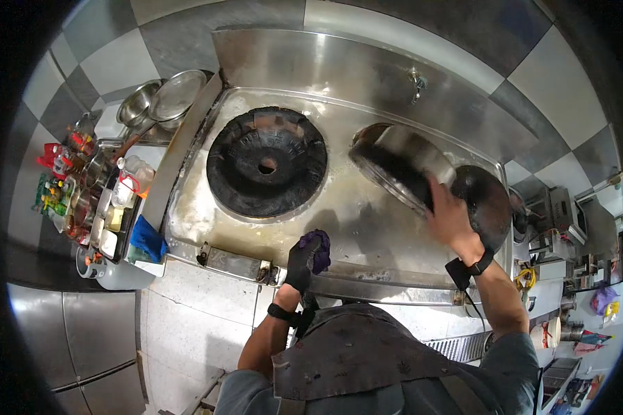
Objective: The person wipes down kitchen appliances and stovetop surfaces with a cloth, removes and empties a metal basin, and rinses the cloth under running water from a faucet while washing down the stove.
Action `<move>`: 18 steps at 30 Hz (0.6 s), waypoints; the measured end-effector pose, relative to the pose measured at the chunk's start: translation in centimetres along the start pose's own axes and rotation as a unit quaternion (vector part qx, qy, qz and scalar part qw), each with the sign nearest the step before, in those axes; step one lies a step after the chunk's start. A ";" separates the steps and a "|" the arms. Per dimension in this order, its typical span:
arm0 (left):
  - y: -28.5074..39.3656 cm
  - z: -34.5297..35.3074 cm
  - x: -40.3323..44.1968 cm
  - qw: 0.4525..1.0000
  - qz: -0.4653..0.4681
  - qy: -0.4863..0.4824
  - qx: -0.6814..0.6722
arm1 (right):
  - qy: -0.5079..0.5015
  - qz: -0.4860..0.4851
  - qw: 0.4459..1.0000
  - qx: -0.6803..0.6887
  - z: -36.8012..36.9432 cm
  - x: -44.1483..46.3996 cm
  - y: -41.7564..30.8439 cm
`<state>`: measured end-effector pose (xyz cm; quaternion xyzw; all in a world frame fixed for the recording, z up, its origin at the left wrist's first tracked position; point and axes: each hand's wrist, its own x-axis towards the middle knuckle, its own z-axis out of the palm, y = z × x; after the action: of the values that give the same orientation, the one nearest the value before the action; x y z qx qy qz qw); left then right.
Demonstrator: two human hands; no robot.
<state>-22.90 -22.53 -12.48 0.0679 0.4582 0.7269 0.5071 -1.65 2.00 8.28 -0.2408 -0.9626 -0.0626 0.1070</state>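
Note:
My left hand, in a dark glove, is closed around a bunched purple cloth above the front edge of the steel stove top. With my bare right hand I grip the near rim of a round steel pan. The pan is tilted, its dark side facing left and toward me; part of it is blurred. Just right of the pan sits a round black wok-like piece, partly behind my right hand. A blackened burner ring with a central hole stands on the left of the stove top.
A tap sticks out of the steel backsplash. To the left are steel bowls, a strainer-like round lid, bottles and seasoning tubs, and a blue cloth. Kitchen equipment lines the right side.

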 end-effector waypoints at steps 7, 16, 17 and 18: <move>-1.8 -0.2 0.7 0.976 0.127 -0.030 0.174 | 0.198 0.276 0.913 0.225 10.6 -0.8 12.5; -2.9 1.1 -0.3 0.983 0.137 0.073 0.103 | 0.061 0.107 0.984 0.130 19.5 0.7 18.5; -2.7 1.6 -0.6 0.995 0.076 0.063 0.030 | 0.064 0.136 0.981 0.126 19.5 1.2 17.9; -2.4 2.2 -0.7 0.998 0.008 0.048 -0.040 | 0.068 0.171 0.976 0.118 19.1 2.2 17.0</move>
<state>-19.73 -21.56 -12.73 0.0159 0.4521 0.7509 0.4811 1.20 21.19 -8.53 -0.3825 -0.8983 0.0544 0.2093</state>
